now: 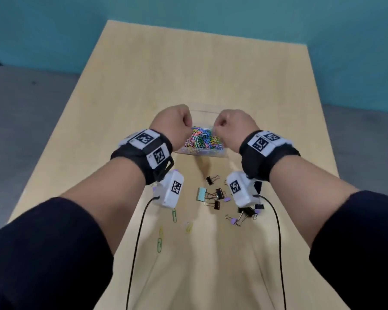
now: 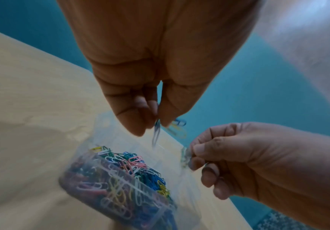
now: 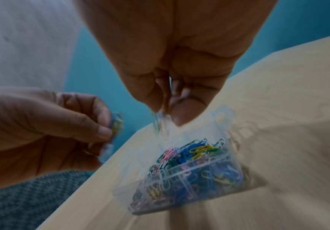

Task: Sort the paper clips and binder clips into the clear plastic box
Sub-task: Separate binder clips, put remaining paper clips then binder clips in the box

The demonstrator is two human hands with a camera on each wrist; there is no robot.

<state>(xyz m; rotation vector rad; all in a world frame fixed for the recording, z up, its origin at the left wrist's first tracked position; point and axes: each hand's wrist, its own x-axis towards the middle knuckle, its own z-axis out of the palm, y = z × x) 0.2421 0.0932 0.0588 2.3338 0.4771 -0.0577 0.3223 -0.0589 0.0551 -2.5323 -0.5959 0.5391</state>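
The clear plastic box (image 1: pixel 220 155) stands open mid-table, heaped with coloured paper clips (image 1: pixel 203 140). Both hands hover over it. My left hand (image 1: pixel 189 128) pinches a few paper clips (image 2: pixel 156 132) between thumb and fingers, above the box's (image 2: pixel 161 212) far side. My right hand (image 1: pixel 215 128) pinches a small bunch of clips (image 3: pixel 159 124) over the box (image 3: pixel 176 171) as well. Black, purple and one mint binder clips (image 1: pixel 213 194) lie on the table nearer me, with more (image 1: pixel 244 214) under my right wrist. Loose paper clips (image 1: pixel 174 215) lie front left.
The box's clear lid (image 1: pixel 203 109) lies open behind it. The wooden table (image 1: pixel 188 68) ends at a teal wall; grey floor lies on both sides. Black cables (image 1: pixel 134 253) hang from the wrist cameras over the near table.
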